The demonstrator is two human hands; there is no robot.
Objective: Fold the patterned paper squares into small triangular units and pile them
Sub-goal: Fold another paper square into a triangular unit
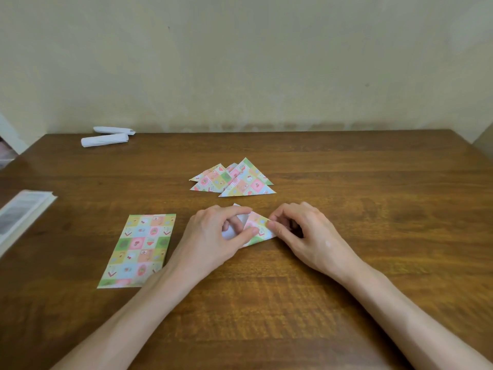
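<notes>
A half-folded patterned paper (255, 227) lies on the wooden table (346, 263) between my hands, its white underside showing at the left. My left hand (213, 241) pinches it with thumb and forefinger. My right hand (306, 236) pinches its right corner with curled fingers. Behind them sits a pile of folded patterned triangles (234, 180). A stack of unfolded patterned paper (138, 249) lies flat to the left of my left forearm.
Two rolled white paper bundles (106, 137) lie at the table's far left near the wall. A pale book or booklet (21, 217) hangs at the left edge. A cream wall stands behind the table.
</notes>
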